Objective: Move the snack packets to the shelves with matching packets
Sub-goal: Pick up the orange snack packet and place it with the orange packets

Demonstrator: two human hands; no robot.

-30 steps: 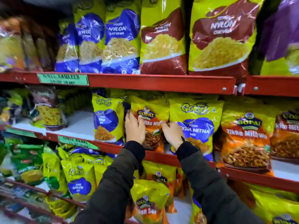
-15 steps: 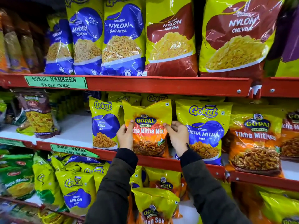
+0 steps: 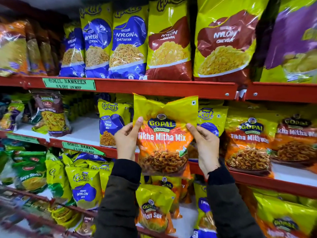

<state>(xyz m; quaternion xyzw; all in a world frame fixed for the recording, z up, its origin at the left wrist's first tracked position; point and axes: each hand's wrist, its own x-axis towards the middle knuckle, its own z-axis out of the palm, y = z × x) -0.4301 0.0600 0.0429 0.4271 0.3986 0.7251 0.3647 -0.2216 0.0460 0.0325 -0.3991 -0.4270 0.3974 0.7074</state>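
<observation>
Gopal Tikha Mitha Mix packet (image 3: 165, 134) is now held clear of the middle shelf (image 3: 171, 90), lifted in front of the red shelf edge, whereas half a second ago it was still standing low among the Gokul packets and a second ago it was only being reached for. It is gripped at both side edges: the left hand (image 3: 127, 140) is closed on its left edge with the thumb laid over the front, and the right hand (image 3: 205, 145) is clamped on its right edge in the same way. Its former neighbours, a Gokul Tikhi Sev packet (image 3: 110, 124) to the left and a blue-and-yellow Gokul packet (image 3: 211, 121) to the right, are of a different brand. Matching Gopal Tikha Mitha packets (image 3: 250, 140) are seen just to the right on the same shelf, so a short carry rightward is judged to be what remains.
</observation>
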